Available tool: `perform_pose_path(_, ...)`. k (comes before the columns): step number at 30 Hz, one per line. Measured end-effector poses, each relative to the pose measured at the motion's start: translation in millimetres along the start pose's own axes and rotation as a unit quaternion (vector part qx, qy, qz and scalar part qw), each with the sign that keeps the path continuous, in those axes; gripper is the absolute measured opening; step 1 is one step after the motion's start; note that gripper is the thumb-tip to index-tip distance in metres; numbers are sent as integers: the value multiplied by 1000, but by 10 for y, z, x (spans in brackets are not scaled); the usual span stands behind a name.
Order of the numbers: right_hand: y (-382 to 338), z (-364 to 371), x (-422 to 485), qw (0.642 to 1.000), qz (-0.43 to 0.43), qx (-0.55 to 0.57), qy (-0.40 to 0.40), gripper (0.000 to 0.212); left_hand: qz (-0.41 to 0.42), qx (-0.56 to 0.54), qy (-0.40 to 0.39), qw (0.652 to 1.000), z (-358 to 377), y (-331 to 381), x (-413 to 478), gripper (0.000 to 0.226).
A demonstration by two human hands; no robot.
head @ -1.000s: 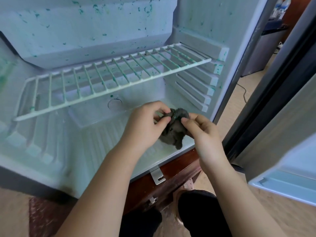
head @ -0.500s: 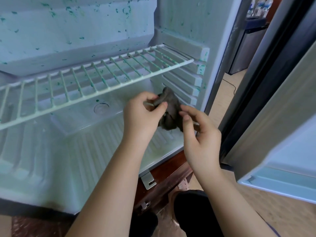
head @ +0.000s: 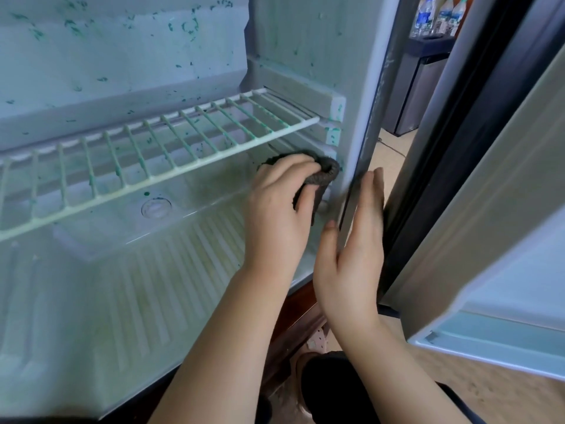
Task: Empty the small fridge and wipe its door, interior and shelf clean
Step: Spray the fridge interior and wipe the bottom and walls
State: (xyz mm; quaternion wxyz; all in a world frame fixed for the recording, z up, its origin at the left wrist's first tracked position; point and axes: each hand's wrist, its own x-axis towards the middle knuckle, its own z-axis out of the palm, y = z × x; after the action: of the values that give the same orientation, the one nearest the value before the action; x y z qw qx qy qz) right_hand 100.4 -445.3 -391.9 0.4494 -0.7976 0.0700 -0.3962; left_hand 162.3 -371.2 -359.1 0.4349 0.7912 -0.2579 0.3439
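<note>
Head view, the only one: looking down into one small fridge (head: 122,56), with its one door (head: 504,240) swung open at the right. Noting green specks scattered over the back wall, the right wall and the bars of the one white wire shelf (head: 159,148), sitting across the cavity on the side rails. Counting two hands, both bare. Gripping one dark grey cloth (head: 328,174) with the left hand (head: 281,209), fingers curled over the top and thumb tucked beneath. Pressing that cloth against the right inner wall, just below the shelf's right front corner and just inside the front edge. Holding the right hand (head: 351,255) flat and empty, fingers straight and close together, lying along the front edge of the right wall, with the thumb on the inner side and the fingers on the outer side. Not telling for certain whether touching that edge, given the blur. Marking one round cap (head: 156,207) on the raised step behind the ribbed fridge floor, under the shelf and well left of the cloth. Seeing two green-smeared rail ends on the right wall above the cloth. Spotting three plastic bottles (head: 443,13) standing upright on one dark cabinet (head: 419,87) beyond the fridge at top right, well apart from both hands.
</note>
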Motion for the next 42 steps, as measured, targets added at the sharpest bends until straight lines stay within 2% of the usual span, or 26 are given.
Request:
perform_pose_path(3, 40, 4, 27, 998, 46, 26, -32, 64, 15, 38, 0, 999, 37, 17, -29, 27)
perform_pose_path(9, 20, 29, 25, 995, 79, 63, -14, 64, 26, 52, 9, 998, 96, 89, -27, 21)
perform_pose_path(10, 18, 32, 26, 994, 82, 66, -12, 63, 25, 71, -18, 997, 117, 54, -80, 17)
perform_pose_path(12, 12, 27, 18, 995, 79, 66, -11, 62, -3, 148, -149, 978, 182, -48, -274, 5)
perform_pose_path(13, 9, 15, 13, 995, 76, 63, -13, 61, -27, 155, -199, 967, 187, -81, -365, 3)
perform_pose_path(14, 11, 2, 12, 995, 72, 60, -17, 60, -50, 135, -212, 967, 178, -98, -405, 3)
perform_pose_path(15, 17, -11, 19, 996, 69, 57, -22, 59, -70, 106, -190, 974, 171, -106, -384, 2)
perform_pose_path(18, 26, -32, 27, 995, 75, 55, -34, 58, -101, 56, -61, 991, 42, -34, -104, 14)
perform_pose_path(22, 35, -36, 30, 996, 60, 57, -34, 57, -126, -12, 32, 991, -84, 62, 134, 11)
perform_pose_path(30, 68, -42, 31, 995, 59, 61, -50, 59, -193, -73, 26, 978, 166, 83, 103, 2)
perform_pose_path(32, 72, -42, 28, 995, 59, 62, -49, 59, -236, -88, 9, 968, 131, 74, 140, 10)
perform_pose_path(34, 61, -50, 25, 995, 63, 65, -51, 59, -305, -151, 8, 940, 102, 58, 172, 19)
perform_pose_path(37, 39, -66, 32, 995, 62, 61, -56, 59, -389, -244, 22, 888, 84, 68, 203, 20)
perform_pose_path(42, 42, -66, 30, 995, 62, 62, -57, 59, -381, -232, -5, 895, 77, 152, 206, 15)
